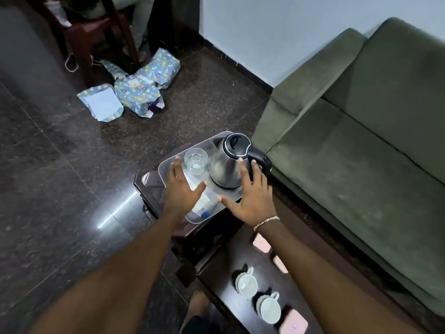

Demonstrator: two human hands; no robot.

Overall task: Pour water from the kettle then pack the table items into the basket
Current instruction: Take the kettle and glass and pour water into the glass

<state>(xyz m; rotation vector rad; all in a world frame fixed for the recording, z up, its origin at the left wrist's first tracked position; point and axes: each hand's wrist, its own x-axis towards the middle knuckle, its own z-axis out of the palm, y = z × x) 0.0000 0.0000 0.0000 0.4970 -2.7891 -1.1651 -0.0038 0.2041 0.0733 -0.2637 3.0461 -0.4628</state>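
A steel kettle (227,162) with a black lid and handle stands in a pale, translucent basket (168,165) on a dark stool. Beside it to the left is a clear glass (195,160). A plastic bottle (204,206) with a blue cap lies in the basket's near end. My left hand (182,189) hovers open over the basket, just left of the glass. My right hand (252,196) is open too, fingers spread, its fingertips close to the kettle's body and handle. Neither hand holds anything.
A dark low table (224,280) in front of me carries two white cups (246,283) (269,307) and pink boxes (261,242). A green sofa (361,141) fills the right. Blue wrapped packages (134,90) lie on the floor by a wooden chair (91,32).
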